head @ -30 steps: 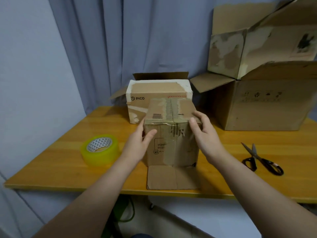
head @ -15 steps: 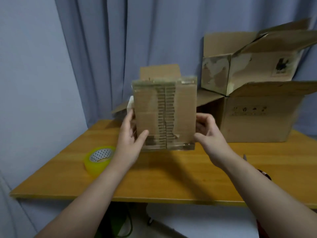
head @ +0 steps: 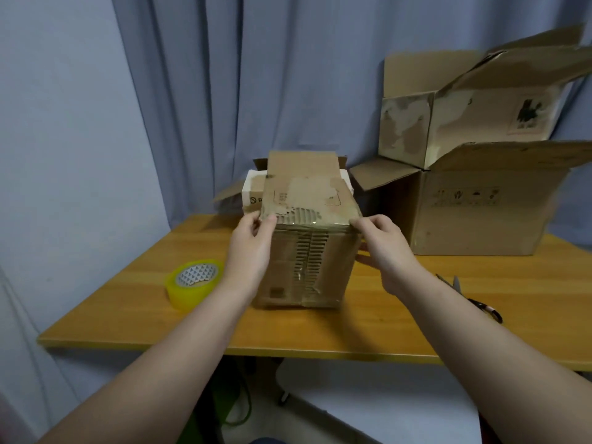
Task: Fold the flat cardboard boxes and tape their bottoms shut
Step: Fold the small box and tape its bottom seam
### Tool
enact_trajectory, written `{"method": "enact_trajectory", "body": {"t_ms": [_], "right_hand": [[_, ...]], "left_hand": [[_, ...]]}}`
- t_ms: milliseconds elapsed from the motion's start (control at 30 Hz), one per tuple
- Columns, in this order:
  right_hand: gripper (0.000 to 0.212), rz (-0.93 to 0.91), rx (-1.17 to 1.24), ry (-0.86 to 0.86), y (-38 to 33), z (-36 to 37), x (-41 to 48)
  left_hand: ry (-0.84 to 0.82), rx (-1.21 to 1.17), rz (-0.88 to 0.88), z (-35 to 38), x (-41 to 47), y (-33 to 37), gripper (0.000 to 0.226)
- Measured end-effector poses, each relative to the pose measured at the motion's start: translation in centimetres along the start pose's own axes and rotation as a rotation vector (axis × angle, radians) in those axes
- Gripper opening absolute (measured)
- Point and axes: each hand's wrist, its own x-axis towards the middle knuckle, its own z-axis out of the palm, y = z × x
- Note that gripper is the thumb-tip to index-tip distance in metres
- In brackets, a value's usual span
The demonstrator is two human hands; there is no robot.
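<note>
We see the small cardboard box (head: 307,261) standing mid-table, its taped face with torn corrugation towards us and one flap raised behind. The left hand (head: 251,248) pinches its upper left corner; the right hand (head: 384,248) grips the upper right corner, fingers curled round the side. On the wooden table (head: 320,331) a yellow tape roll (head: 193,283) lies to the left and scissors (head: 480,306) to the right, partly hidden by the forearm. Behind stand a white PICO box (head: 253,190) and a large open carton (head: 480,219).
</note>
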Motion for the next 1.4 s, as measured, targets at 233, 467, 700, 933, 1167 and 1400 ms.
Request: {"method": "enact_trajectory", "body": {"t_ms": [233, 467, 700, 933, 1167, 1400], "right_hand": [[0.077, 0.01, 0.028, 0.015, 1.9, -0.1, -0.9], [0.094, -0.169, 0.079, 0.107, 2.4, 1.0, -2.8], [0.079, -0.18, -0.062, 0.078, 2.5, 1.8, -2.8], [0.062, -0.467, -0.137, 0.05, -3.3, 6.1, 0.2], [0.038, -0.474, -0.185, -0.153, -7.5, 19.1, 5.8], [0.043, -0.221, -0.233, -0.15, -3.0, 27.6, 12.7]], "left_hand": [[-0.026, 0.183, 0.405, 1.0, -2.8, -2.7, 0.017], [0.149, 0.172, -0.169, -0.4, -0.2, -5.2, 0.097], [-0.071, -0.073, -0.064, -1.2, 1.0, -4.8, 0.077], [0.253, -0.019, 0.212, -6.2, 3.8, -0.1, 0.075], [0.54, 0.159, 0.329, -16.7, 10.7, -2.0, 0.069], [0.5, 0.331, 0.192, -19.7, 17.7, -8.5, 0.065]]}}
